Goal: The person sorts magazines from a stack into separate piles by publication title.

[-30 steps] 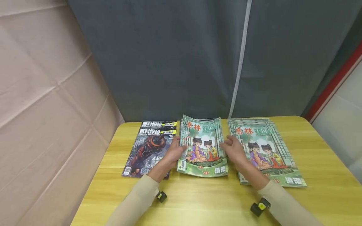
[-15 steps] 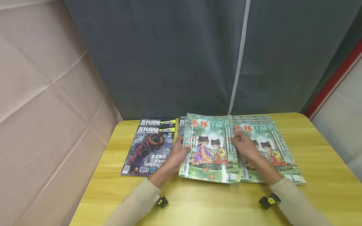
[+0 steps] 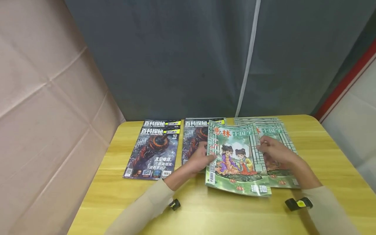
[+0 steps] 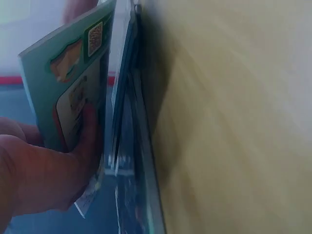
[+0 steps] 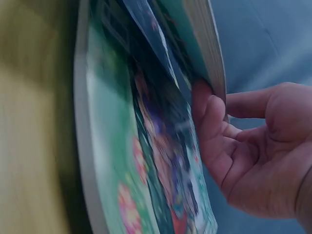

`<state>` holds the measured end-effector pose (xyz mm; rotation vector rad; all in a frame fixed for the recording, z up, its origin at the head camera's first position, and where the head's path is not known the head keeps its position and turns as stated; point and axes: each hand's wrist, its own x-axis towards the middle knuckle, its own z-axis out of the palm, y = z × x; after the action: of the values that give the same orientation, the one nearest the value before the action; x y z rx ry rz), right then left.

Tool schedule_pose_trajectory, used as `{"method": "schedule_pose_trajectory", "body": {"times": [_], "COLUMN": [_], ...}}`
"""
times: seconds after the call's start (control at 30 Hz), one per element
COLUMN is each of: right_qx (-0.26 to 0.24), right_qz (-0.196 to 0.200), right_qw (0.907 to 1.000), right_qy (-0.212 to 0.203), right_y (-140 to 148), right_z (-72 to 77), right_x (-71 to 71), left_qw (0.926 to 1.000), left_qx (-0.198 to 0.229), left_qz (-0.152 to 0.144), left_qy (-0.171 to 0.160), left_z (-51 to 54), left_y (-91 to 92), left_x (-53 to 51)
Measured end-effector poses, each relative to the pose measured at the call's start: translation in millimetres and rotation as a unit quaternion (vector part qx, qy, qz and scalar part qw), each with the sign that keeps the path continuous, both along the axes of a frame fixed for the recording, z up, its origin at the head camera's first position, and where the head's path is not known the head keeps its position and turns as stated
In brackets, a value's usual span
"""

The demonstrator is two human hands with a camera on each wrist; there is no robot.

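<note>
Both hands hold a green magazine [image 3: 235,173] with two cartoon children on its cover, raised over the table. My left hand [image 3: 198,160] grips its left edge, and in the left wrist view the fingers [image 4: 87,136] lie against its back cover. My right hand [image 3: 276,150] pinches the right edge, thumb and fingers on either side of its pages [image 5: 204,44]. Below it on the right lies a pile of matching green magazines [image 3: 282,181], partly covered. A dark science magazine [image 3: 191,138] tops the middle pile, its right part hidden by the held one.
Two dark magazines [image 3: 152,153] overlap on the left of the yellow wooden table [image 3: 211,215]. A grey curtain [image 3: 176,58] hangs behind the table's far edge. Pale cloth [image 3: 53,130] stands along the left side.
The held green magazine has moved right with both hands, toward the right pile. The dark magazine on the middle pile has come into view.
</note>
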<state>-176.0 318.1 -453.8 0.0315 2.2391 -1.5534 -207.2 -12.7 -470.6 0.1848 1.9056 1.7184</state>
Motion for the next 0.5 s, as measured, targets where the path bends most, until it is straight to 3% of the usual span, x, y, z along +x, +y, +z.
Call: {"method": "schedule_pose_trajectory", "body": {"times": [0.17,0.3,0.4,0.5], "right_qx": [0.045,0.075,0.088,0.104], "right_qz": [-0.002,-0.005,-0.009,-0.015], "right_qw": [0.9990,0.9972,0.9960,0.9944], "right_qy": [-0.005,0.000,0.009,0.016], "right_y": [22,40,51,61], "right_z": [1.7,2.4,1.2,-0.1], "right_x": [3.1,5.8,7.1,9.1], "left_qw": [0.9983,0.9984,0.9984,0.9983], "left_qx": [-0.033,-0.016,0.022,0.015], "left_qz": [-0.036,-0.047,-0.051,-0.055], "left_qy": [0.031,0.028,0.005,0.013], "left_z": [2.2,1.2,0.6,0.5], "left_y": [21.6,41.1,54.2,65.9], "left_x": [1.9,5.0,7.6,10.5]}}
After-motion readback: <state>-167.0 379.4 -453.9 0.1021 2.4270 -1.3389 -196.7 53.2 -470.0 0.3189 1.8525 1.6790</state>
